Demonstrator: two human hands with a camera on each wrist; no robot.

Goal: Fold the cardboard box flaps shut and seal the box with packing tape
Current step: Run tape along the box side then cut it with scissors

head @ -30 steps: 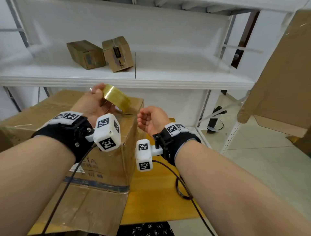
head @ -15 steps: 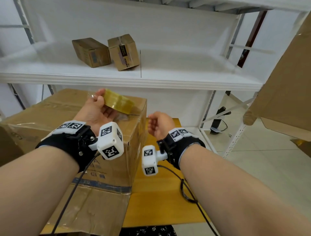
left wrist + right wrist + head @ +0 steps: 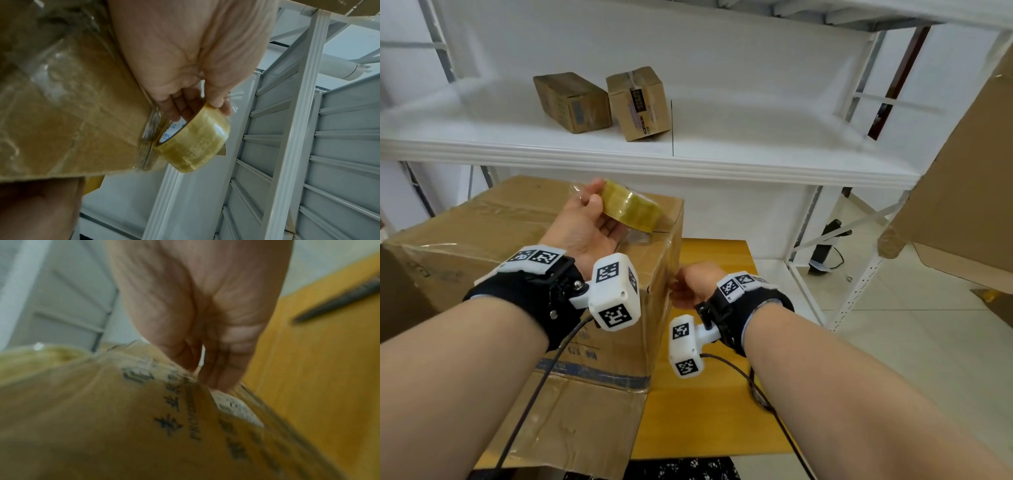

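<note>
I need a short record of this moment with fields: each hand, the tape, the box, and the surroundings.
left hand: holds the tape roll above the box top
right hand: fingers at the box's right side, pressing or pinching tape; unclear
cardboard box: top flaps shut, clear tape on top
support: yellow table
behind: white shelf with two small boxes

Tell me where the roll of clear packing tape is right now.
In the head view, the yellowish clear packing tape roll is held in the left hand, over the right end of the large brown cardboard box, below the white shelf.
</note>
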